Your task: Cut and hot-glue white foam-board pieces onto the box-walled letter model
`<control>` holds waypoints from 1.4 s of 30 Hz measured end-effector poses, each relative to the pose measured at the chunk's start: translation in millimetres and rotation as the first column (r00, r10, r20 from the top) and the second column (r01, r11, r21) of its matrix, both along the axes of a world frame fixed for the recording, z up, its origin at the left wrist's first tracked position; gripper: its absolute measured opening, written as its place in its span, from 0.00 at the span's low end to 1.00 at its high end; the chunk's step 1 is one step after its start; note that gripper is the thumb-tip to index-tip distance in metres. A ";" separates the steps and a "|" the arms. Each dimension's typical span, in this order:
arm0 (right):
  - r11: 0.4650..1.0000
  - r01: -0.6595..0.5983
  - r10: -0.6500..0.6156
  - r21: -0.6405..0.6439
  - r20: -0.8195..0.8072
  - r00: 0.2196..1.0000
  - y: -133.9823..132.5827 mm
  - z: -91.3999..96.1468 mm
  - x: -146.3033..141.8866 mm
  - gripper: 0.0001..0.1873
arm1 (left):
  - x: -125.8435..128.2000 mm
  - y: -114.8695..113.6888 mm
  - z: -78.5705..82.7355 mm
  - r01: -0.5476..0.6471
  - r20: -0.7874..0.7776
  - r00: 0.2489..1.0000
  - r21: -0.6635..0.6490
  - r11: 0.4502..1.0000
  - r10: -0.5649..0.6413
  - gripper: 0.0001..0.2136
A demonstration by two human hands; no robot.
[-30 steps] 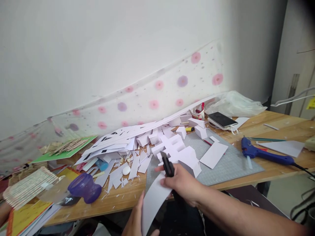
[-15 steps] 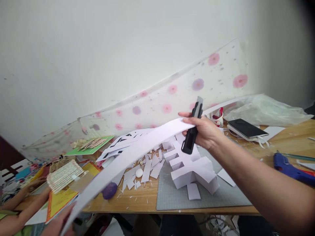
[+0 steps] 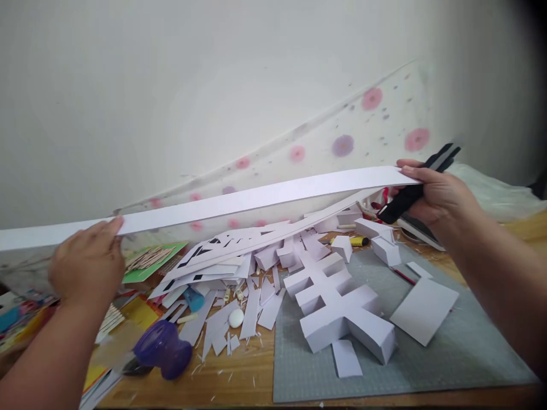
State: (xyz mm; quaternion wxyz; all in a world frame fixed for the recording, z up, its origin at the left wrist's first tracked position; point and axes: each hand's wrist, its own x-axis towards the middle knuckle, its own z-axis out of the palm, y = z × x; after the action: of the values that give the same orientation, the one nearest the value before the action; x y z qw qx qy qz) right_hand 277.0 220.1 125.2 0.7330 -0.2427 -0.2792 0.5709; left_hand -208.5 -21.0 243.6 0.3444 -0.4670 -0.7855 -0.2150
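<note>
A long white board strip (image 3: pixel 256 196) is stretched above the table between my two hands. My left hand (image 3: pixel 88 262) grips it, and part of the strip runs on past the hand to the left edge. Its other end is pinched between the thumb and fingers of my right hand (image 3: pixel 440 191). That same hand also holds a black utility knife (image 3: pixel 404 202), tilted up to the right. Below the strip, a white structure of folded-looking box pieces (image 3: pixel 329 290) rests on a grey cutting mat (image 3: pixel 307 381).
White offcuts (image 3: pixel 252 310) and a purple container (image 3: pixel 164 347) lie left of the mat. Cut-out white sheets (image 3: pixel 222 245) are stacked behind. A yellow cutter (image 3: pixel 359 241) sits at the mat's back. A flat white piece (image 3: pixel 425 310) lies on the right; a plastic bag (image 3: pixel 496 191) stands behind.
Both hands have risen; the right has moved right with the knife. The strip went from a sloping curve to nearly straight. More of the mat now shows, and another person's arms have left the view.
</note>
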 end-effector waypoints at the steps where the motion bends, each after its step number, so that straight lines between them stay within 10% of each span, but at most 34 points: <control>1: 0.998 0.054 -0.054 -0.037 0.010 0.999 5.8 -2.4 8.9 0.07 | 5.9 23.6 1.4 -0.005 -0.150 0.989 0.003 1.000 0.006 0.24; 9: 0.826 0.549 -0.551 -0.130 0.022 0.834 18.9 -14.9 50.4 0.07 | 53.4 197.1 -26.5 0.009 -0.099 0.994 -0.380 0.925 -0.051 0.21; 17: 0.922 0.375 -0.340 -0.093 0.265 0.902 -57.3 -74.3 20.8 0.22 | 90.5 265.0 -86.2 0.181 -0.007 0.977 -0.492 0.852 -0.212 0.14; 22: 0.996 0.083 -0.046 -0.018 0.717 0.696 -108.5 -118.7 -0.2 0.26 | 101.1 269.2 -92.8 0.323 0.052 0.936 -0.516 0.793 -0.347 0.13; 28: 1.000 -0.021 -0.011 0.010 0.998 -0.068 -101.8 -148.5 17.4 0.26 | 113.4 278.3 -101.4 0.445 0.152 0.889 -0.506 0.739 -0.431 0.14; 31: 0.999 -0.017 0.030 -0.036 0.962 -0.272 -85.9 -156.1 17.5 0.36 | 121.5 286.9 -95.3 0.467 0.200 0.883 -0.453 0.759 -0.424 0.15; 37: 0.985 -0.109 0.117 -0.137 0.979 -0.169 -47.5 -144.9 4.5 0.31 | 134.3 245.9 -79.6 0.509 0.289 0.849 -0.225 0.831 -0.442 0.15; 42: 0.970 -0.163 0.199 -0.179 0.974 0.111 9.4 -111.3 -19.0 0.32 | 147.5 153.4 -112.6 0.603 0.263 0.729 0.190 0.775 -0.632 0.10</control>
State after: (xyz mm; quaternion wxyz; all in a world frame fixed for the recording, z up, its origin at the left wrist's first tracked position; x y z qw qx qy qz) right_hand 258.1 229.5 13.9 0.2908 -0.5313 -0.7100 0.3591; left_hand -61.0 132.4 131.0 0.1454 -0.6452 -0.6189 -0.4237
